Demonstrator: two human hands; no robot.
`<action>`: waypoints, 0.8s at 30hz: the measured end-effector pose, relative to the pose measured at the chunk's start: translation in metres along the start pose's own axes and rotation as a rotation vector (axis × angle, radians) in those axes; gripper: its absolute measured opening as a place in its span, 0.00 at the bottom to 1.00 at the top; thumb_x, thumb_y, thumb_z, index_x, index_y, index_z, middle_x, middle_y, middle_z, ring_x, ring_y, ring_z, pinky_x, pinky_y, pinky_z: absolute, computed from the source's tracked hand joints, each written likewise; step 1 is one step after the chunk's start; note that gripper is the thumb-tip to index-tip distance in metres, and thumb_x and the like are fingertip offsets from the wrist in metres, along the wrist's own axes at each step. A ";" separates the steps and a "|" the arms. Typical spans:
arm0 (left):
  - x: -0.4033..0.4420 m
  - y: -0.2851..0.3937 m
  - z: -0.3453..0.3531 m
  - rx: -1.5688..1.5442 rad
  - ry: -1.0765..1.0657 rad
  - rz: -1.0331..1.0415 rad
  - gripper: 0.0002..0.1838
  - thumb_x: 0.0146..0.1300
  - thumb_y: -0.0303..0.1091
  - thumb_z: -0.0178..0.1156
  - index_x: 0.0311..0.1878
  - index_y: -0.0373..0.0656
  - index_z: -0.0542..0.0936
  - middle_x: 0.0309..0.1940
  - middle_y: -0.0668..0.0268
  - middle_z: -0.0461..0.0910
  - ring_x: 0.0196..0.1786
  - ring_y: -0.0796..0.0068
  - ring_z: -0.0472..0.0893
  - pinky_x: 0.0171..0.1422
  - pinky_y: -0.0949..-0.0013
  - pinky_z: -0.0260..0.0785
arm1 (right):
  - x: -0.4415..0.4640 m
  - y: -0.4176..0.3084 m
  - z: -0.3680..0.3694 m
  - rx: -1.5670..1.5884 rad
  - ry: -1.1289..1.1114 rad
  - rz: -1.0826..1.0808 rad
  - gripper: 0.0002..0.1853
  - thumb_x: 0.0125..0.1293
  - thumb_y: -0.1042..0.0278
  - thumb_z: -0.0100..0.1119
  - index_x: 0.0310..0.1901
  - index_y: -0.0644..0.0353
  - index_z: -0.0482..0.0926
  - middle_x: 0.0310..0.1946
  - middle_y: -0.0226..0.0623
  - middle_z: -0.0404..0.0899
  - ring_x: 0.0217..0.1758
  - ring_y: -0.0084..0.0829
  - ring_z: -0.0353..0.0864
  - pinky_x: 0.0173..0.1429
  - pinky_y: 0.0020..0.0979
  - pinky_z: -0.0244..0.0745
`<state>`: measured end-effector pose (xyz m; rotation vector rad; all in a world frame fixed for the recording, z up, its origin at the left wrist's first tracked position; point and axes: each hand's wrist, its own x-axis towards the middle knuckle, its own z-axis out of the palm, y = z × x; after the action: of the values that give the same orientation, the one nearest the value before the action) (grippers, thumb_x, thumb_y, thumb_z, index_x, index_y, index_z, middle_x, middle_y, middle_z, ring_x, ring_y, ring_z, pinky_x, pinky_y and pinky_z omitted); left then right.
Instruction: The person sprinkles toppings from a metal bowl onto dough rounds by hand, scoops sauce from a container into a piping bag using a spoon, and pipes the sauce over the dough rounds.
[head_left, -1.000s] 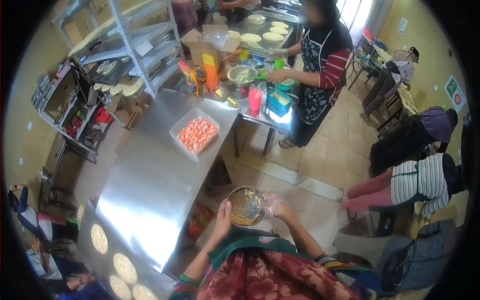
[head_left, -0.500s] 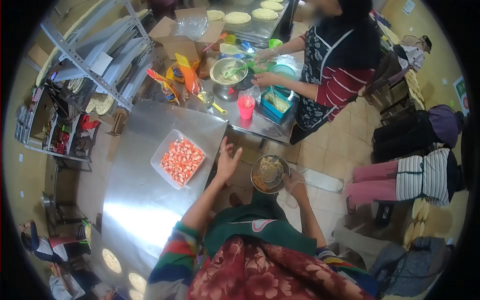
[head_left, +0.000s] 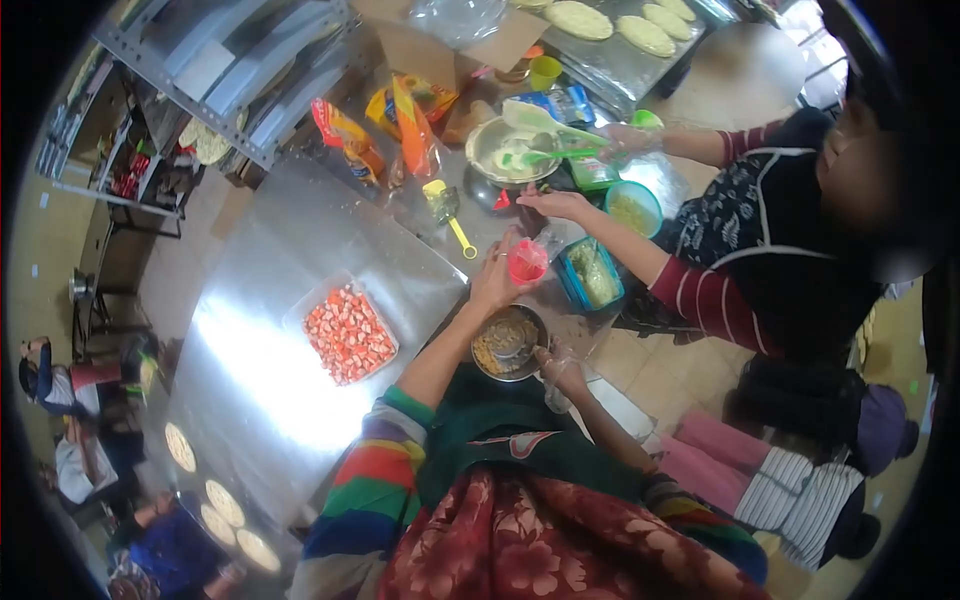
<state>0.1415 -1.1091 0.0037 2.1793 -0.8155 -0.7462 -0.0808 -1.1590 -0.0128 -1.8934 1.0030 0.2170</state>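
Note:
My left hand (head_left: 492, 278) reaches over the table edge, its fingers curled round a pink plastic cup (head_left: 528, 265) that has clear plastic in it. In my right hand (head_left: 563, 372), which wears a clear plastic glove, is the rim of a metal bowl (head_left: 541, 325). A tan crumbly mixture and a round, shiny object show inside that bowl, held close to my apron. To the left, a clear square container (head_left: 294, 320) of chopped red-and-white pieces (head_left: 348, 335) sits on the steel table (head_left: 250, 260). Beside the cup stands a blue container (head_left: 575, 285) with pale green contents.
A co-worker (head_left: 750, 230) across the table has hands near a bowl of cream (head_left: 482, 150) and a green spatula (head_left: 565, 153). A yellow-handled tool (head_left: 460, 235), orange packets (head_left: 412, 130) and a cardboard box (head_left: 420, 50) lie around. Flat dough rounds (head_left: 580, 19) are on a tray behind.
My left hand has moved forward and right, from open in the air to round the pink cup. The view has turned and shifted toward the table. My right hand keeps hold of the bowl.

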 end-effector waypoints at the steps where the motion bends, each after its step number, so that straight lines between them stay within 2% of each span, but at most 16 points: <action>1: 0.004 0.002 0.001 -0.006 -0.034 0.002 0.58 0.45 0.50 0.74 0.74 0.50 0.47 0.68 0.45 0.61 0.70 0.47 0.63 0.71 0.55 0.60 | 0.006 -0.001 0.006 0.007 0.019 -0.038 0.26 0.63 0.53 0.55 0.53 0.70 0.72 0.31 0.49 0.79 0.32 0.40 0.80 0.37 0.39 0.73; 2: 0.008 0.003 0.002 -0.012 -0.067 0.007 0.57 0.46 0.51 0.73 0.74 0.50 0.49 0.67 0.45 0.62 0.69 0.48 0.64 0.70 0.55 0.61 | 0.009 -0.010 0.009 0.016 0.039 -0.076 0.25 0.63 0.53 0.56 0.52 0.69 0.72 0.24 0.43 0.79 0.24 0.31 0.80 0.28 0.35 0.74; 3: 0.010 0.005 0.005 0.034 -0.061 -0.004 0.53 0.47 0.55 0.70 0.72 0.49 0.54 0.64 0.49 0.67 0.67 0.52 0.67 0.71 0.49 0.56 | 0.013 -0.017 0.011 0.099 -0.015 -0.016 0.24 0.64 0.54 0.56 0.52 0.67 0.72 0.24 0.41 0.79 0.23 0.30 0.79 0.27 0.33 0.73; 6: 0.013 0.016 0.004 0.303 -0.047 0.040 0.51 0.47 0.59 0.68 0.70 0.49 0.57 0.62 0.53 0.70 0.66 0.57 0.69 0.74 0.42 0.46 | 0.017 -0.046 0.014 0.357 -0.160 0.186 0.22 0.65 0.54 0.59 0.52 0.62 0.72 0.24 0.34 0.78 0.21 0.25 0.76 0.26 0.28 0.70; 7: 0.018 0.016 0.007 0.342 -0.045 0.052 0.50 0.46 0.63 0.66 0.69 0.49 0.59 0.61 0.57 0.72 0.66 0.61 0.69 0.74 0.38 0.37 | 0.022 -0.047 0.020 0.377 -0.170 0.231 0.21 0.65 0.56 0.59 0.52 0.61 0.72 0.24 0.34 0.78 0.21 0.25 0.76 0.25 0.28 0.70; 9: 0.020 0.023 0.002 0.429 -0.097 0.043 0.52 0.45 0.65 0.66 0.70 0.48 0.59 0.62 0.57 0.71 0.68 0.59 0.66 0.73 0.34 0.34 | 0.033 -0.053 0.030 0.413 -0.190 0.313 0.19 0.65 0.58 0.59 0.51 0.60 0.72 0.24 0.33 0.77 0.21 0.26 0.76 0.23 0.26 0.70; 12: 0.017 0.029 -0.012 0.602 -0.117 0.064 0.55 0.43 0.66 0.67 0.71 0.48 0.58 0.64 0.56 0.69 0.71 0.55 0.62 0.71 0.27 0.28 | 0.043 -0.075 0.048 0.745 -0.189 0.307 0.16 0.64 0.59 0.59 0.46 0.60 0.71 0.16 0.33 0.74 0.17 0.26 0.74 0.19 0.26 0.67; 13: 0.016 0.031 -0.016 0.663 -0.116 0.078 0.56 0.43 0.67 0.67 0.72 0.47 0.57 0.64 0.56 0.68 0.72 0.54 0.60 0.70 0.25 0.26 | 0.046 -0.083 0.052 0.877 -0.194 0.323 0.13 0.64 0.61 0.62 0.44 0.56 0.70 0.19 0.32 0.76 0.17 0.24 0.73 0.19 0.24 0.66; 15: 0.015 0.030 -0.027 0.680 -0.092 0.113 0.56 0.43 0.67 0.66 0.73 0.49 0.57 0.66 0.56 0.65 0.73 0.52 0.57 0.68 0.23 0.23 | 0.077 -0.042 0.085 0.500 -0.131 -0.125 0.15 0.68 0.58 0.57 0.50 0.57 0.70 0.29 0.36 0.79 0.27 0.28 0.79 0.28 0.28 0.73; 16: 0.013 0.028 -0.034 0.686 -0.080 0.129 0.57 0.43 0.67 0.66 0.73 0.49 0.57 0.67 0.56 0.63 0.74 0.51 0.55 0.68 0.22 0.22 | 0.082 -0.044 0.090 0.605 -0.124 -0.147 0.17 0.70 0.56 0.53 0.53 0.57 0.69 0.35 0.37 0.79 0.32 0.29 0.80 0.34 0.30 0.75; 17: 0.010 0.030 -0.044 0.630 0.029 0.171 0.54 0.46 0.65 0.66 0.73 0.49 0.57 0.68 0.55 0.63 0.74 0.50 0.55 0.68 0.22 0.23 | 0.086 -0.048 0.094 0.709 -0.120 -0.171 0.18 0.72 0.54 0.50 0.56 0.56 0.68 0.41 0.38 0.79 0.38 0.31 0.81 0.40 0.32 0.77; 19: -0.001 0.034 -0.068 0.518 0.246 0.257 0.48 0.52 0.60 0.64 0.73 0.49 0.58 0.68 0.53 0.63 0.73 0.49 0.55 0.69 0.24 0.25 | 0.081 -0.119 0.090 1.520 -0.148 0.194 0.23 0.75 0.50 0.41 0.63 0.55 0.65 0.53 0.39 0.76 0.52 0.34 0.79 0.53 0.36 0.77; 22: -0.014 0.018 -0.088 0.333 0.361 0.200 0.41 0.57 0.53 0.62 0.71 0.49 0.61 0.69 0.53 0.61 0.74 0.50 0.55 0.69 0.25 0.28 | 0.101 -0.130 0.097 1.646 -0.349 0.209 0.28 0.76 0.46 0.31 0.69 0.54 0.59 0.62 0.38 0.70 0.63 0.36 0.71 0.67 0.40 0.67; 23: -0.021 0.017 -0.097 0.197 0.366 0.121 0.34 0.60 0.48 0.61 0.68 0.47 0.65 0.68 0.54 0.63 0.73 0.52 0.57 0.69 0.26 0.32 | 0.101 -0.144 0.094 1.653 -0.332 0.117 0.23 0.77 0.52 0.36 0.65 0.55 0.64 0.58 0.39 0.73 0.58 0.36 0.75 0.60 0.38 0.74; 24: -0.025 0.007 -0.101 0.170 0.346 0.068 0.34 0.61 0.48 0.60 0.69 0.48 0.65 0.68 0.55 0.64 0.73 0.53 0.58 0.70 0.29 0.36 | 0.115 -0.142 0.104 1.682 -0.218 0.239 0.21 0.76 0.55 0.38 0.63 0.56 0.66 0.56 0.40 0.74 0.55 0.36 0.77 0.57 0.37 0.76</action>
<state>0.1941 -1.0551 0.0762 2.3292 -0.7891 -0.2593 0.1222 -1.1081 -0.0348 -0.2138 0.7626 -0.2503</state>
